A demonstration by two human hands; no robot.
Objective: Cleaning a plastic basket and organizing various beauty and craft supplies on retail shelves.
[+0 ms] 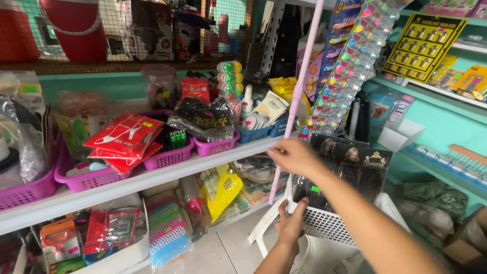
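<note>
White perforated basket [324, 223] of black packets [355, 162]

- Two bare forearms in view, both coming in from the bottom edge of the frame.
- Right hand [294, 155]: bare, no glove, no ring visible, no watch or band at the wrist.
- Right forearm bare for all of its visible length; no sleeve edge shows before the frame cuts it off.
- Left hand [290, 221]: bare, seen from the back, no ring or bracelet visible.
- Left forearm bare too; only a short stretch shows above the bottom edge, no cuff or sleeve on it.
- Fingernails on both hands look short; too small to tell if painted.
- No tattoos, plasters or markings visible on either arm.
</note>
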